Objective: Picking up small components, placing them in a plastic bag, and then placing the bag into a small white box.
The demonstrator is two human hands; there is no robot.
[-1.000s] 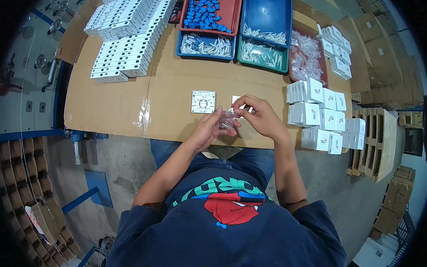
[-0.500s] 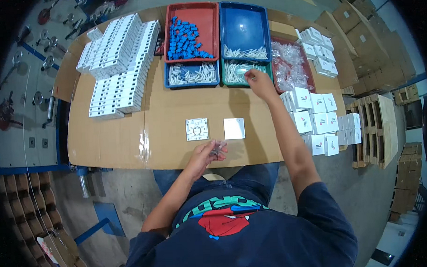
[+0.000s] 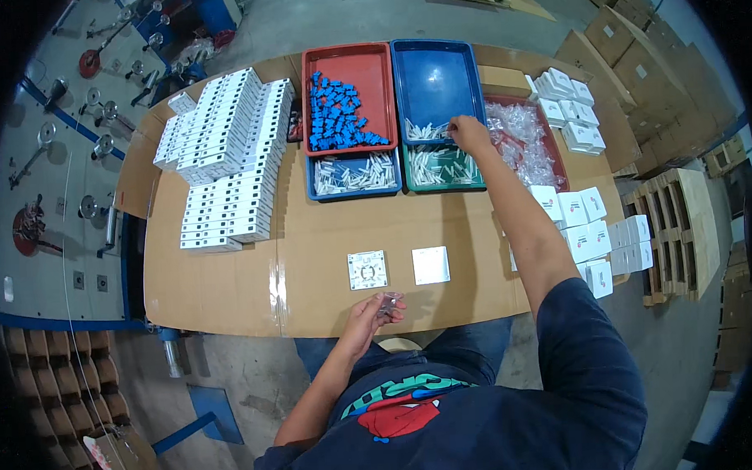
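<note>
My left hand (image 3: pixel 364 321) holds a small clear plastic bag (image 3: pixel 389 302) near the table's front edge. My right hand (image 3: pixel 470 135) reaches far forward with fingers pinched at the near right corner of a blue tray (image 3: pixel 435 75). Small white stick-like pieces (image 3: pixel 422 131) lie beside those fingertips; what is between them is hidden. Just beyond my left hand sits a white square frame (image 3: pixel 367 270) with a cut-out centre. A plain white square plate (image 3: pixel 431 265) lies to its right.
A red tray (image 3: pixel 370 69) holds blue parts (image 3: pixel 334 112). Blue (image 3: pixel 355 193) and green (image 3: pixel 446 188) trays in front hold white pieces. Clear bags (image 3: pixel 518 139) fill another red tray. White boxes are stacked left (image 3: pixel 224 157) and right (image 3: pixel 587 240) on the cardboard-covered table (image 3: pixel 220 290).
My right hand has moved from over the green tray to the white pieces in the far blue tray. My left hand still holds the plastic bag. The whole view has shifted.
</note>
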